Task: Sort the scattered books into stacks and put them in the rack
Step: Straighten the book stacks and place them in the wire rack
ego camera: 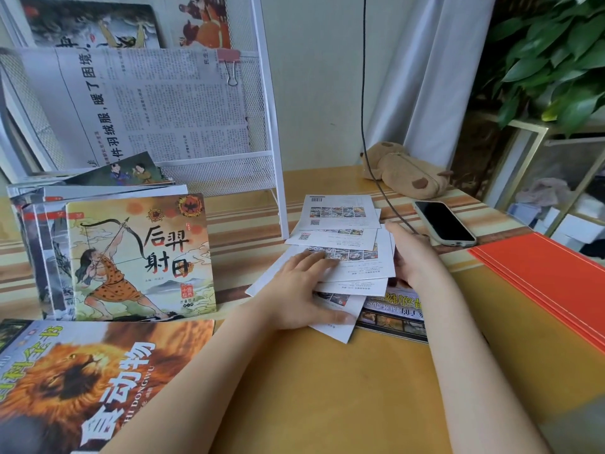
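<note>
Several thin white-backed books [340, 221] lie fanned out face down in the middle of the table. My left hand [299, 290] rests flat on them with straight fingers. My right hand [414, 253] presses against their right edge, fingers straight. Under the fan lies a dark animal book [397, 311]. At the left a stack of picture books [137, 257] with an archer on the top cover leans in front of the white mesh rack [268, 126]. A large lion book [75, 381] lies at the near left.
The rack holds a clipped newspaper [157, 103] and picture books. A phone [443, 222], a black cable [363, 93] and a plush pencil case [402, 168] lie at the back right. An orange folder [553, 276] lies at the right; a plant [550, 54] stands behind.
</note>
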### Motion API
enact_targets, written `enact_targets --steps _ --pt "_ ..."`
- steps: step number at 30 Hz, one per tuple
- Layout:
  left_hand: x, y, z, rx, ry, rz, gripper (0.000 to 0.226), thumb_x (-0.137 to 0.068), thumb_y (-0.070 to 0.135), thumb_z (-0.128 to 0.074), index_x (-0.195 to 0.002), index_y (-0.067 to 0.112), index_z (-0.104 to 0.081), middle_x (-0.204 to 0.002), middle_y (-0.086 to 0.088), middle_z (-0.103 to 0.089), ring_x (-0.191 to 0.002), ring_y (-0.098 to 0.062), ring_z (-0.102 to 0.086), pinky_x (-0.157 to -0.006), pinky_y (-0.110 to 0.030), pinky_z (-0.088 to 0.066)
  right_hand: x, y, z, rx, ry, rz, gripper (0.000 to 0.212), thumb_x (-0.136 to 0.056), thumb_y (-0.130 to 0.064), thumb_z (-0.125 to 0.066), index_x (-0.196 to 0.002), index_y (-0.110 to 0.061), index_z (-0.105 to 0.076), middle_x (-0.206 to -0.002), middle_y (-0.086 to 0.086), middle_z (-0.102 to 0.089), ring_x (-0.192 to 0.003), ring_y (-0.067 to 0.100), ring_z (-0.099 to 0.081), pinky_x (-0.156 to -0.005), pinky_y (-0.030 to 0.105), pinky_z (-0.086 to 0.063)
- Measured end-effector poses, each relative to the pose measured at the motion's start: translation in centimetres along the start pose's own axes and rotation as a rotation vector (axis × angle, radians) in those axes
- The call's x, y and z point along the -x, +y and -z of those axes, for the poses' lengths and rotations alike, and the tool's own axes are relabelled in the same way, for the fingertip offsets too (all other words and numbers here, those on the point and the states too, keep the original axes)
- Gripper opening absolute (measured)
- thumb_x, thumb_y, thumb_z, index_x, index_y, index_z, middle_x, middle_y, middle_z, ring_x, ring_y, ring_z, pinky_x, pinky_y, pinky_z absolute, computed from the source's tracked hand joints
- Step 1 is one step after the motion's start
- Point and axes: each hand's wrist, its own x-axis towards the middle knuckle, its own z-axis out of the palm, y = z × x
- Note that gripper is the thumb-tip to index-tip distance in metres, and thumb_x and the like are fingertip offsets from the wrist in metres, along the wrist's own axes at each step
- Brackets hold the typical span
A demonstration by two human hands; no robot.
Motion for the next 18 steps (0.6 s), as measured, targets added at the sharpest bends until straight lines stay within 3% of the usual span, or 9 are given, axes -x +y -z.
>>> enact_targets --steps 3,6,8,11,14,16,18 --pt "0.0 0.0 0.0 -0.035 -0.039 -0.016 0.121 -0.042 0.088 -0.045 -0.148 0.035 -0.019 -0.158 0.010 -0.010 -0.146 -0.012 0.000 -0.120 -0.039 -0.006 -3.8 1.3 0.5 0.059 -0.014 -0.042 0.082 -0.044 -0.078 -0.062 -0.104 -0.021 -0.068 -0.102 -0.002 -0.070 -0.093 0.025 -0.066 -0.089 0.047 -0.052" --pt "0.1 0.0 0.1 -0.094 -0.126 -0.030 0.129 -0.042 0.087 -0.051 -0.150 0.035 -0.003 -0.159 0.011 0.006 -0.145 -0.010 0.014 -0.119 -0.039 0.007 -3.4 0.0 0.0 0.074 -0.080 -0.089 0.099 -0.040 -0.085 -0.060 -0.117 -0.024 -0.064 -0.119 0.002 -0.066 -0.107 0.026 -0.061 -0.097 0.045 -0.046" --pt "0.1 -0.1 0.1 -0.159 -0.182 -0.042 0.133 -0.049 0.082 -0.064 -0.150 0.034 0.008 -0.158 0.011 0.017 -0.143 -0.009 0.025 -0.118 -0.041 0.014 -1.0 -1.8 -0.8 0.121 -0.110 -0.071 0.091 -0.064 -0.076 -0.061 -0.133 -0.019 -0.051 -0.143 0.004 -0.046 -0.129 0.026 -0.044 -0.106 0.040 -0.035" --pt "0.1 -0.2 -0.1 -0.158 -0.149 -0.055 0.132 -0.053 0.075 -0.072 -0.151 0.034 0.008 -0.159 0.010 0.014 -0.144 -0.009 0.022 -0.118 -0.043 0.012 -1.0 -2.1 -1.6 0.216 -0.073 -0.032 0.065 -0.086 -0.042 -0.064 -0.135 -0.004 -0.045 -0.147 0.010 -0.038 -0.135 0.026 -0.035 -0.103 0.035 -0.031" --pt "0.0 0.0 0.2 0.014 -0.007 -0.038 0.122 -0.044 0.082 -0.062 -0.148 0.037 -0.017 -0.157 0.010 -0.013 -0.146 -0.010 -0.001 -0.120 -0.041 -0.003 -0.9 -1.5 -1.3 0.234 -0.120 -0.035 0.051 -0.080 -0.028 -0.073 -0.120 0.001 -0.058 -0.128 0.005 -0.055 -0.121 0.025 -0.049 -0.095 0.028 -0.037" --pt "0.0 0.1 0.4 0.131 0.128 0.007 0.115 -0.041 0.084 -0.053 -0.144 0.039 -0.026 -0.151 0.011 -0.023 -0.142 -0.013 -0.014 -0.118 -0.040 -0.015 -0.5 -1.1 -0.6 0.216 -0.207 -0.096 0.058 -0.065 -0.025 -0.080 -0.115 -0.002 -0.062 -0.116 0.016 -0.065 -0.105 0.032 -0.061 -0.095 0.043 -0.046" --pt "0.0 0.0 0.5 0.080 0.273 0.009 0.113 -0.041 0.086 -0.050 -0.142 0.039 -0.029 -0.151 0.010 -0.023 -0.140 -0.016 -0.015 -0.117 -0.043 -0.016 0.0 -0.9 -0.2 0.183 -0.268 -0.096 0.051 -0.066 -0.015 -0.078 -0.112 -0.003 -0.063 -0.110 0.021 -0.067 -0.095 0.032 -0.064 -0.085 0.043 -0.049"
